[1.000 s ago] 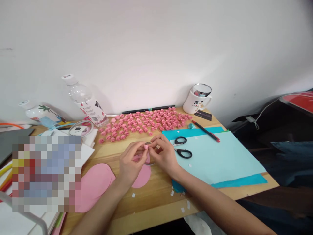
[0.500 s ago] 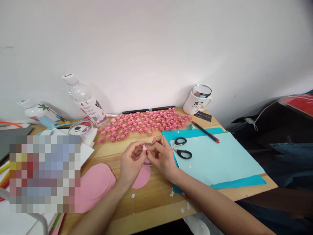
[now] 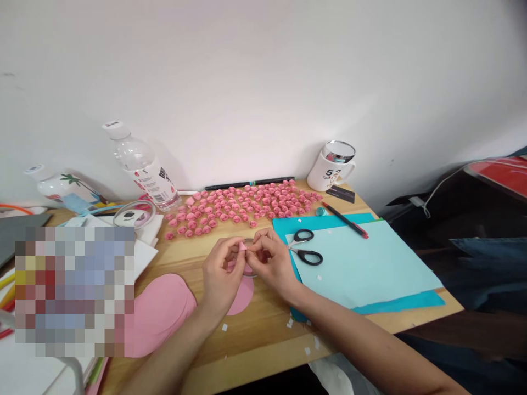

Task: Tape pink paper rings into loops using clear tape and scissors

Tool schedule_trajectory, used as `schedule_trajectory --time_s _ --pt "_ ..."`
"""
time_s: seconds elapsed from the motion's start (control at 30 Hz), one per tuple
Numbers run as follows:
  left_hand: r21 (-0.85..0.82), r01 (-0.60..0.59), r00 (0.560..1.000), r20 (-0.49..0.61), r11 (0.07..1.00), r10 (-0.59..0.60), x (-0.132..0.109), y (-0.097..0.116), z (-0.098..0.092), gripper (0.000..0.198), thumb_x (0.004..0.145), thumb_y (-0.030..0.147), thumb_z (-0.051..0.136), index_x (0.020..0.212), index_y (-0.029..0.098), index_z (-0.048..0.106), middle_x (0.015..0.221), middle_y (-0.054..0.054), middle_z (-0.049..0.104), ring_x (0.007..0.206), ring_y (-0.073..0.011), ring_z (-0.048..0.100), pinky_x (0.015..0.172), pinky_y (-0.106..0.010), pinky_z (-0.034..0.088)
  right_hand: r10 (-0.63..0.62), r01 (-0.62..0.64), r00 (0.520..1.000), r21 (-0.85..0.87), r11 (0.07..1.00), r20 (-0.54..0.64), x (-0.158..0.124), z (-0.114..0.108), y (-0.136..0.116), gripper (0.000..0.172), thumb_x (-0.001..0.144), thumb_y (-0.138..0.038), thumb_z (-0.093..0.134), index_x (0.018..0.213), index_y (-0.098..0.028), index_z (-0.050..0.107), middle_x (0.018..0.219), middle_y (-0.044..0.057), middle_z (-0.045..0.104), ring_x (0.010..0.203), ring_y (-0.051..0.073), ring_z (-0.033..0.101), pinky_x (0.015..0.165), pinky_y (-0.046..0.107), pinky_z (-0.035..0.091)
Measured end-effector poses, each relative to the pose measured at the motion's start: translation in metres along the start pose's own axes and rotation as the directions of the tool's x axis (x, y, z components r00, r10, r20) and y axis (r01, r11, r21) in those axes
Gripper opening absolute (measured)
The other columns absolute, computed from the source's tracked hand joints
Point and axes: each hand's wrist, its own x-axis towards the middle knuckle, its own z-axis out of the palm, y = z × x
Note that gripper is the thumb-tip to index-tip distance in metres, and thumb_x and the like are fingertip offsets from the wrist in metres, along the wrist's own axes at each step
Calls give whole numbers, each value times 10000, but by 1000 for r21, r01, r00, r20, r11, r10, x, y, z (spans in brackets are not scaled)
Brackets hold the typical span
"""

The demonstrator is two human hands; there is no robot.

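Note:
Both my hands meet over the middle of the wooden table point(image 3: 263, 334). My left hand point(image 3: 220, 274) and my right hand point(image 3: 274, 263) pinch one small pink paper roll point(image 3: 243, 247) between their fingertips. Under the hands lies a pink paper sheet point(image 3: 164, 312) and a clear tape ring, mostly hidden. Behind the hands, several finished pink paper rolls point(image 3: 242, 206) are spread across the table. Black-handled scissors point(image 3: 307, 249) lie just right of my right hand on light blue paper point(image 3: 362, 263).
A white mug point(image 3: 331, 167) stands at the back right, a red pencil point(image 3: 346, 219) beside it. Two plastic bottles point(image 3: 142, 167) stand at the back left near a tape roll point(image 3: 134, 215). A black pen point(image 3: 251, 184) lies along the wall. Small white scraps dot the front edge.
The hands have shifted very slightly left and closer together while turning the pink roll. Nothing else on the table has moved.

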Motion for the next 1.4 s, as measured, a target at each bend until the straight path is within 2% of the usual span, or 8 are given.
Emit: schedule_trajectory --time_s 0.23,0.47,0.7,0.97,1.07,1.17,1.23,1.4 --pt "-11 19 996 84 1000 -18 1 -5 -1 349 754 185 570 1099 187 525 1096 -108 572 832 -168 640 611 -254 554 150 -149 989 54 987 -13 3 -3 1 109 709 -199 570 605 -168 567 734 14 511 650 117 499 486 204 382" --pt "61 30 996 80 998 -35 3 -1 -2 226 768 202 555 987 168 601 862 -59 660 683 -145 647 548 -227 543 117 -119 993 82 990 20 0 -1 -2 97 691 -160 567 599 -173 538 738 5 494 635 108 491 486 200 381" --pt "-54 55 998 45 997 -53 3 1 -3 203 751 217 590 929 185 684 741 -6 720 559 -133 654 502 -225 562 103 -104 995 94 990 16 0 -1 2 96 700 -176 573 608 -178 546 749 11 514 682 124 519 507 212 414" --pt "78 -106 994 41 991 103 3 -6 -8 187 758 160 573 870 197 718 865 -32 721 724 -145 666 568 -210 547 56 -63 983 35 997 172 9 -11 3 58 722 -162 574 665 -171 577 819 18 558 640 95 519 506 194 412" --pt "126 -135 991 18 983 134 6 -6 -11 173 768 171 574 866 194 715 847 -32 717 728 -147 667 617 -229 549 26 9 911 -83 996 412 20 -31 -1 81 730 -157 598 799 -187 630 859 12 584 598 78 500 518 193 417" --pt "173 -166 985 -11 971 171 10 -6 -15 170 776 168 567 864 197 710 835 -25 716 724 -148 668 693 -264 552 54 168 732 -257 952 679 27 -48 -4 223 616 -109 710 816 -193 659 901 21 599 648 102 541 563 215 441" --pt "219 -207 977 -14 953 215 11 -6 -17 182 781 155 555 869 203 707 851 -24 715 725 -144 666 692 -262 552 64 252 672 -310 917 738 28 -51 -4 205 604 -56 707 756 -187 663 921 27 601 710 126 574 599 223 451" --pt "290 -373 924 22 882 383 11 -9 -19 229 800 123 518 919 203 697 873 -33 702 745 -130 653 609 -209 543 -60 342 671 -237 910 739 25 -45 -2 76 758 -122 622 793 -188 634 920 24 612 778 137 596 670 238 459"
